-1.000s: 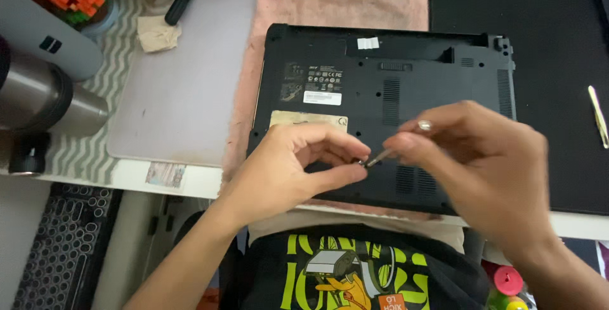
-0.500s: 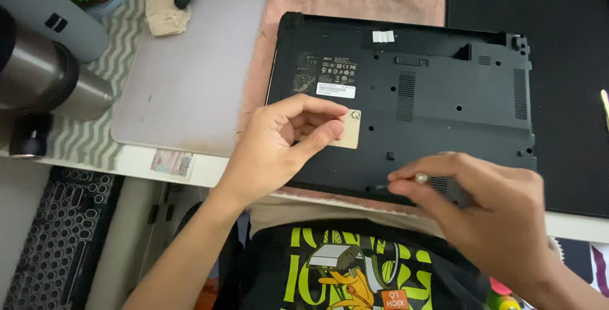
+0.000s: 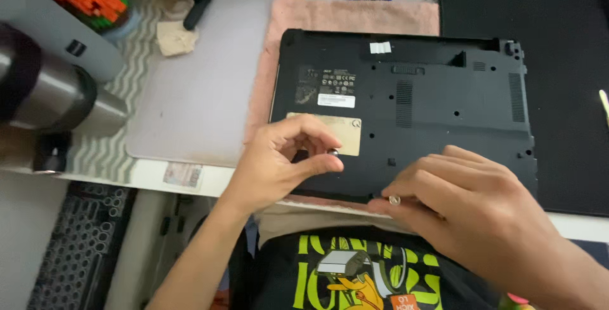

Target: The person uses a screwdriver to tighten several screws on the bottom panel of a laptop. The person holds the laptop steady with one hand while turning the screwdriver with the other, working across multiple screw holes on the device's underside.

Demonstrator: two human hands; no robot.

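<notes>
Head view: laptop (image 3: 406,101) on pink towel (image 3: 355,15)

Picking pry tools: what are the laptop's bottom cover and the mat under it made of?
Laptop bottom cover: looks like matte black moulded plastic, going by the vent slots and recessed screw holes. Mat: seems to be pink cloth, towel-like, with a soft fuzzy surface.

1. A white table (image 3: 190,180) is seen from above, its front edge running along the lower part of the view.
2. A pale grey mat (image 3: 196,94) is laid on its middle.
3. A pink towel (image 3: 355,15) is spread just right of the mat, and an upturned black laptop (image 3: 444,94) is set on it.
4. A black mat (image 3: 558,31) covers the right side.
5. A wavy-striped cloth (image 3: 101,158) is spread at the left, under a steel flask (image 3: 57,94).
</notes>
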